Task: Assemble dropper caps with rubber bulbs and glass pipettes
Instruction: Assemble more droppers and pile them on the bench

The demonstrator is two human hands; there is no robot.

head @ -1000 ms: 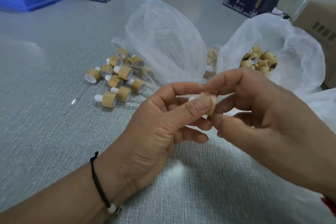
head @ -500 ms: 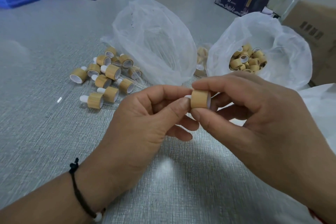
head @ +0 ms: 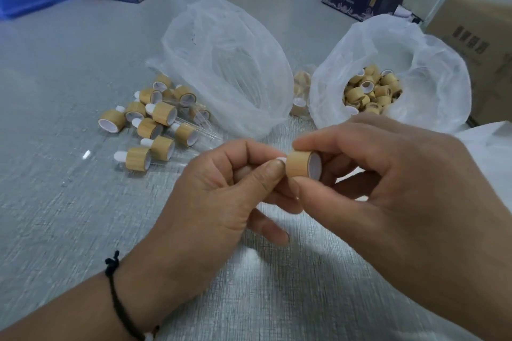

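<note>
Head view: right hand (head: 388,188) had turned the bamboo cap (head: 300,164), white lining toward three o'clock; both hands' fingers pinched it, left hand (head: 216,202) seating the bulb.

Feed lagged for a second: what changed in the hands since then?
The bamboo cap turned in the right hand, its white-lined open end now facing right. The left hand pinches the white bulb at the cap's other end, as before. The finished droppers and bag of caps are unchanged.
</note>
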